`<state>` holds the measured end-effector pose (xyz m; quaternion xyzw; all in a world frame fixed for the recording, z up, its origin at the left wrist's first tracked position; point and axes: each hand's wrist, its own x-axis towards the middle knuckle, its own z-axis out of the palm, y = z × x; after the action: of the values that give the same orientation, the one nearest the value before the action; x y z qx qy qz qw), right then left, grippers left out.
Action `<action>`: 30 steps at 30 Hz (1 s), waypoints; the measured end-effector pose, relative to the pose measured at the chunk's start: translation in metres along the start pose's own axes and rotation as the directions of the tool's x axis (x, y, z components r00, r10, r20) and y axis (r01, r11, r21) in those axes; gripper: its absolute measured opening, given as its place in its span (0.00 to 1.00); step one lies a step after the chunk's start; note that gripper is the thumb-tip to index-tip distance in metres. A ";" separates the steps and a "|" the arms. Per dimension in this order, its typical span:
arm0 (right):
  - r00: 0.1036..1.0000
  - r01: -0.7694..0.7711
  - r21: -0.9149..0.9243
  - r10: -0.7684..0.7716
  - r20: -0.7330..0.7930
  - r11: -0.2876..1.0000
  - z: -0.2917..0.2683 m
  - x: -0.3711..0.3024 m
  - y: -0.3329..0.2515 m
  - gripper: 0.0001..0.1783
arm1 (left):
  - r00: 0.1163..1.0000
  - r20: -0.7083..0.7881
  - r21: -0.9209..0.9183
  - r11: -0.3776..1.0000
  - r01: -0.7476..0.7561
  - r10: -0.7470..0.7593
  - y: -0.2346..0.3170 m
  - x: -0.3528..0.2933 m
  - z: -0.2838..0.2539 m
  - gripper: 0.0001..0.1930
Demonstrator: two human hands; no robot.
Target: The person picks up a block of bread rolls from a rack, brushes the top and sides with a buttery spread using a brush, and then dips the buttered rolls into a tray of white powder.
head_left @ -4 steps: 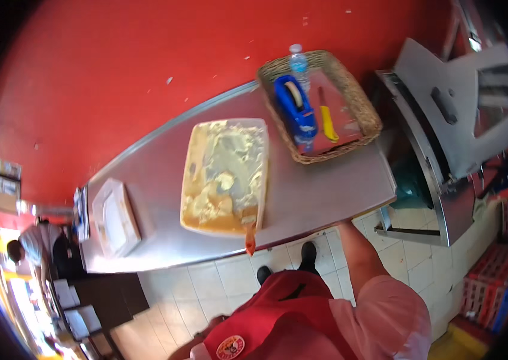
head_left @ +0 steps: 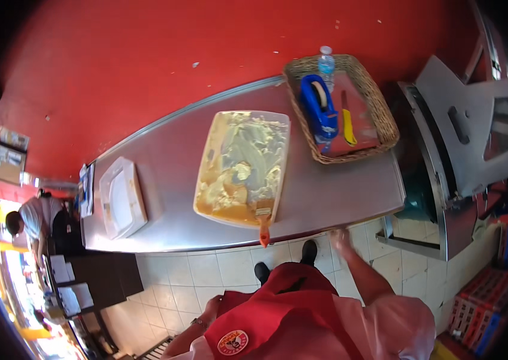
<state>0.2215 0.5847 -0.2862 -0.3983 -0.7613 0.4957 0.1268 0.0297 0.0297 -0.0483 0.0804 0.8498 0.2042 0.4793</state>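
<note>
Whether the fingers are spread or pressed together cannot be told — the right hand (head_left: 340,241) is blurred near the table's (head_left: 350,195) front edge, right of centre, and the left hand (head_left: 211,309) is seen at the apron's (head_left: 290,309) edge, lower centre. Mid-frame, a tub (head_left: 207,171) is smeared with pale paste (head_left: 248,144) — a brush (head_left: 264,227) is propped over its rim. A basket (head_left: 380,107) is set upper right.

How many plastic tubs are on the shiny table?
2: the big one in the middle, with creamy yellow stuff and an orange-handled brush, and the smaller whitish one at the left. None there look hidden.
</note>
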 end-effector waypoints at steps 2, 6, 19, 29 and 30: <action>0.927 0.344 -0.073 -0.326 0.187 0.936 -0.044 -0.055 -0.210 0.08 | 0.997 -0.071 -0.082 0.997 -0.014 0.009 -0.017 -0.016 0.010 0.14; 0.985 0.094 0.417 -0.146 0.095 0.904 -0.059 -0.014 -0.350 0.22 | 0.988 -0.096 -0.113 0.987 0.110 -0.121 0.005 -0.031 -0.003 0.14; 0.923 -0.212 0.861 -0.193 0.332 0.462 0.085 0.105 -0.408 0.42 | 0.913 -0.194 -0.677 0.722 0.141 -0.360 -0.227 -0.136 -0.039 0.16; 0.856 -0.194 0.832 -0.324 0.402 0.520 0.230 0.046 -0.551 0.40 | 0.882 -0.256 -0.834 0.551 0.005 -0.396 -0.301 -0.124 -0.086 0.16; 0.860 -0.207 0.817 -0.298 0.415 0.538 0.240 0.040 -0.569 0.40 | 0.878 -0.278 -0.833 0.553 -0.019 -0.389 -0.296 -0.119 -0.092 0.16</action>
<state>-0.2194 0.3485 0.0782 -0.1214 -0.4433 0.8813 0.1101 0.0322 -0.3021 -0.0390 -0.2894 0.7456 0.5312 0.2797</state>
